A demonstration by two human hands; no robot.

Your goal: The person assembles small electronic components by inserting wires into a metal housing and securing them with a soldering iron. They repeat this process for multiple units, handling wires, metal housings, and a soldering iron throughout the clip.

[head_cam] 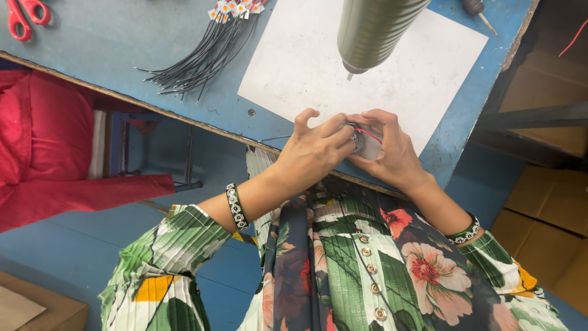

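Nearest the camera, both hands meet at the counter's (122,43) near edge, closed round a small round grey part (366,146) with a thin red wire (371,135) running across its top. The left hand (315,152) comes in from eight o'clock, its fingers (340,130) curled and pinching at the part's rim, index lifted clear. The right hand (395,153) cups the part from four o'clock, fingers wrapped over its far side (so most of the part is hidden).

The step in hand looks like seating or dressing the wire on the part; the next move likely calls for a fine pinch while the right hand keeps the part from turning.

Beyond, a white sheet (294,61) lies at twelve o'clock under a hanging green cylindrical tool (373,30). Further out at ten o'clock lies a bundle of black leads (196,58), with red scissors (24,15) in the far corner.
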